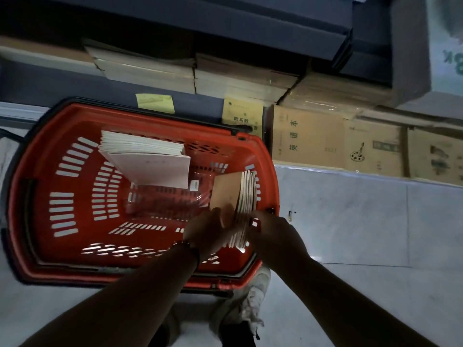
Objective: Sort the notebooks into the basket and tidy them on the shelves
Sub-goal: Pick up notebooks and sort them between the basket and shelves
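I see my left hand [209,227] and my right hand [271,230] both clamped on 1 bundle of brown notebooks [235,196], which stands on edge at the right end of the red basket [37,194]; the left fingers curl round the brown cover side, the right ones grip the pale page-edge side, and motion blur hides the fingertips themselves. The bundle leans against the basket's right wall, its lower end down inside. Farther left in the same basket, a stack of white notebooks [147,159] leans against the far wall, well apart from the brown bundle, with bare slotted bottom between the 2 lots. The basket sits on a pale tiled floor [363,221], just in front of a low shelf. On that shelf lie wrapped piles of brown notebooks [240,78], and along its front, to the right of the basket, 3 brown-covered books [307,136] stand face out on the floor beside a yellow one [241,116]. A yellow note [155,103] sticks to the shelf edge above the basket. Near my arms, a pale shoe [253,294] shows just beneath the basket's near rim.
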A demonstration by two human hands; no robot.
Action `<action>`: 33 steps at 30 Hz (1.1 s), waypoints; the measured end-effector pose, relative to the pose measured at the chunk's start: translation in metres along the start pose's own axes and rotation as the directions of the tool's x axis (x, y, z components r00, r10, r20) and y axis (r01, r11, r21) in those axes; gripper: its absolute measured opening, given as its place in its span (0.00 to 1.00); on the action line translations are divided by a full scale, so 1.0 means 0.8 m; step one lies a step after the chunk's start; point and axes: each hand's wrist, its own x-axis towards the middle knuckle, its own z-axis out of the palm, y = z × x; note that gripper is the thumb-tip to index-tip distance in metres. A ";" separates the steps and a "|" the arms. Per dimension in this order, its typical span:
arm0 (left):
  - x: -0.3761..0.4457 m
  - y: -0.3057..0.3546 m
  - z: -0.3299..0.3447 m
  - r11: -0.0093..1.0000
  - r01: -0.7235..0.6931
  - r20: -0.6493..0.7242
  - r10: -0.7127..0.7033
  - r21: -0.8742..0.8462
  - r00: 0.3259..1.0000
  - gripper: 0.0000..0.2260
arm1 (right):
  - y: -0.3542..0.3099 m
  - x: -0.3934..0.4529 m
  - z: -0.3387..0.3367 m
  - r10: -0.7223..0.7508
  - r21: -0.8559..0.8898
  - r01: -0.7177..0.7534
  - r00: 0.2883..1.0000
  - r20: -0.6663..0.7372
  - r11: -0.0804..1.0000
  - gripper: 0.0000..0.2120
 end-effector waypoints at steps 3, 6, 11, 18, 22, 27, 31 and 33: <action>0.000 -0.022 -0.003 0.999 0.049 0.001 -0.050 0.019 0.999 0.15 | -0.004 0.003 0.004 0.000 0.023 0.001 1.000 -0.016 1.000 0.12; 0.000 -0.038 -0.010 0.993 0.075 0.050 -0.071 -0.089 0.996 0.12 | -0.016 0.008 0.009 0.013 0.066 -0.012 1.000 -0.014 0.998 0.09; -0.009 -0.064 -0.024 0.977 0.187 0.004 -0.187 -0.105 0.982 0.17 | -0.036 0.018 0.031 0.079 0.194 -0.083 0.997 0.024 0.977 0.17; -0.041 -0.038 -0.062 0.984 0.128 -0.077 -0.138 -0.120 0.988 0.11 | -0.047 0.015 0.063 -0.025 0.427 -0.067 0.978 0.206 0.902 0.20; -0.072 0.004 -0.090 0.947 0.049 -0.136 -0.097 -0.317 0.986 0.10 | -0.049 -0.003 0.071 -0.188 0.349 0.140 0.976 0.108 0.927 0.23; -0.096 0.060 -0.130 0.869 -0.097 -0.239 -0.025 -0.485 0.971 0.09 | -0.058 -0.028 0.044 -0.195 0.219 0.261 0.939 -0.283 0.940 0.11; -0.110 0.070 -0.175 0.828 -0.143 -0.271 -0.010 -0.541 0.963 0.11 | -0.091 -0.042 -0.021 -0.083 0.473 0.204 0.961 -0.264 0.857 0.03; -0.119 0.059 -0.204 0.814 -0.050 -0.300 -0.155 -0.578 0.941 0.22 | -0.107 -0.048 -0.060 -0.040 0.641 0.126 0.988 -0.147 0.758 0.04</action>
